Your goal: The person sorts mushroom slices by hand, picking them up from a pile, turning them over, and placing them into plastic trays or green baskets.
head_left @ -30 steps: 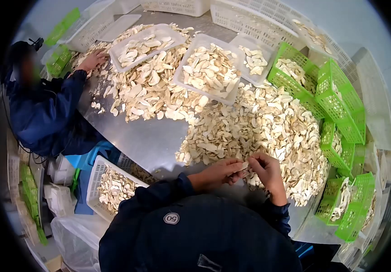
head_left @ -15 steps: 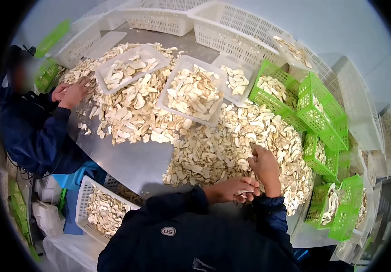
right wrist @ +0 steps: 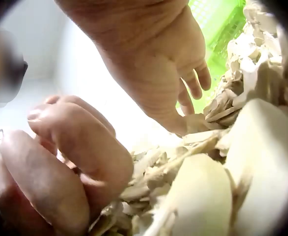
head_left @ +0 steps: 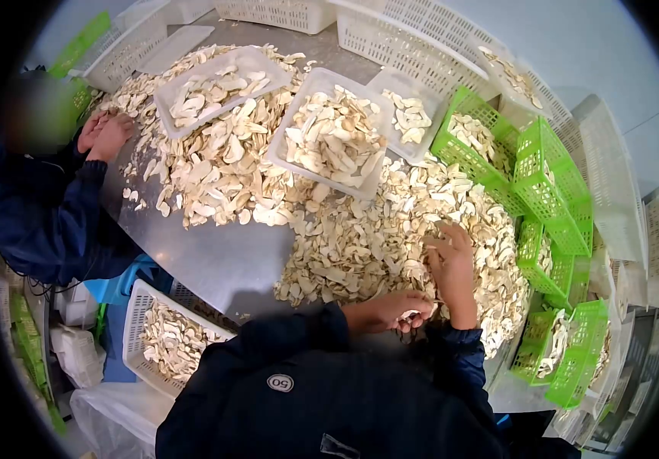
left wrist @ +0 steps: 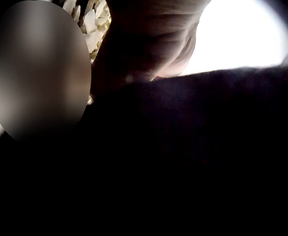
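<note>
Pale dried slices, thin and irregular, form a wide pile (head_left: 345,252) on the metal table. At its near edge, the left hand (head_left: 392,310) has curled fingers round a small pale slice (head_left: 408,314). The right hand (head_left: 452,274) is just beyond, over the pile, its fingers spread and slightly bent. In the right wrist view, the right hand (right wrist: 153,59) reaches down to the slices with fingers apart; the left hand's bent fingers (right wrist: 70,157) are at lower left. The left wrist view is mostly dark sleeve, with part of the left hand (left wrist: 149,44) showing.
Clear trays (head_left: 277,145) of slices sit beyond the pile. Green baskets (head_left: 524,359) line the right side; white crates (head_left: 413,57) stand at the back. A white basket (head_left: 132,336) of slices is at lower left. Another person (head_left: 47,214) works at the left.
The hands were together a second ago; the right hand has since moved away over the pile. The left hand still holds a slice. At the left, the other person's hands have come together.
</note>
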### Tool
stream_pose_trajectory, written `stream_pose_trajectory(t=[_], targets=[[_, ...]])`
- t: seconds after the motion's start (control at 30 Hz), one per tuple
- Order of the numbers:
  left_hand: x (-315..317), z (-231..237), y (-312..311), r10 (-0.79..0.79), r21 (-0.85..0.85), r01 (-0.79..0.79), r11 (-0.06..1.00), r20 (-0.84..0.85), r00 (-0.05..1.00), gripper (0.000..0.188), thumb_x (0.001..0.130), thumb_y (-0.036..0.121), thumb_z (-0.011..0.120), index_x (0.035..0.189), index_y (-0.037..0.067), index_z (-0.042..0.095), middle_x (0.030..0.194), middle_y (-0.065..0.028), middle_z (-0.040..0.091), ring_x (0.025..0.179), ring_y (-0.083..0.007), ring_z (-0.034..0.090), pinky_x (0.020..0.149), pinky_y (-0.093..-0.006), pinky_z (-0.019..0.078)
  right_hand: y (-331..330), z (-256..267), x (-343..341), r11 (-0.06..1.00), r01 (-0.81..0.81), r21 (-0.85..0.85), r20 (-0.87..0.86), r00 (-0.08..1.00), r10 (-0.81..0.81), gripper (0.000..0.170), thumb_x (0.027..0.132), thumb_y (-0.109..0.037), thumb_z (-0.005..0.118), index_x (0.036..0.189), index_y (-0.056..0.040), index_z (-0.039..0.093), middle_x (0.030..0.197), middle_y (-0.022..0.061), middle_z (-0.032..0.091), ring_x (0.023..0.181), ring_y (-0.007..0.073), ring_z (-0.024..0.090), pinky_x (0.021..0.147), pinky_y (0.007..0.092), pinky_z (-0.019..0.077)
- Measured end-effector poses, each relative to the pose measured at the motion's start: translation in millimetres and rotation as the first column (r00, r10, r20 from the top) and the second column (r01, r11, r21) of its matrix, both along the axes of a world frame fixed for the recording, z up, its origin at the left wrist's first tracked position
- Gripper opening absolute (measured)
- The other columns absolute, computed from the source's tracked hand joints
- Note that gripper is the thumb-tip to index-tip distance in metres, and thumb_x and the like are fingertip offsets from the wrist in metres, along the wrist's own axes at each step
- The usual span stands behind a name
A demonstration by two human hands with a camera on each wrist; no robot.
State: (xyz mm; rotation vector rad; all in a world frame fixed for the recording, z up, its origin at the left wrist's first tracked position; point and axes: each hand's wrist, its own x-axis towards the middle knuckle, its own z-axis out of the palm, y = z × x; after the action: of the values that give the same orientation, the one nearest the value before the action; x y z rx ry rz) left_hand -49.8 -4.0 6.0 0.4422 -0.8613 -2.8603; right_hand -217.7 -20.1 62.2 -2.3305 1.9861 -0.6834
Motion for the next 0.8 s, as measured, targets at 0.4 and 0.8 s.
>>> stream_pose_trajectory(t=[0.4,0.8], targets=[[12.0,23.5,-4.7,0.052,0.166,-0.045,0.985,-0.043,0.998,0.031,0.102,0.034,0.04,0.116,0.009,0.052,0.105,-0.0015,0.059,0.084,-0.0108,0.055,0.066,-0.024,0.042,37.2,16.1,-21.3,0.891,-0.121,0.438,0.698,0.67,-0.253,0.013,0.094,-0.009,0.065,0.103,-0.0002,0.068,0.075,0.0004,0.064,0.064,0.0064,0.053,0.058,0.0252,0.0436],[9.7,15.2,5.0,-0.474,-0.46,0.43,0.777,0.022,0.88,0.037,0.104,0.035,0.044,0.112,0.003,0.061,0.09,-0.0025,0.066,0.072,-0.0095,0.059,0.057,-0.0241,0.0462,40.8,14.1,-23.7,0.934,0.155,0.322,0.189,0.956,-0.223,0.012,0.085,-0.007,0.069,0.095,-0.001,0.067,0.075,0.0153,0.064,0.063,0.0251,0.059,0.061,0.0339,0.0476]])
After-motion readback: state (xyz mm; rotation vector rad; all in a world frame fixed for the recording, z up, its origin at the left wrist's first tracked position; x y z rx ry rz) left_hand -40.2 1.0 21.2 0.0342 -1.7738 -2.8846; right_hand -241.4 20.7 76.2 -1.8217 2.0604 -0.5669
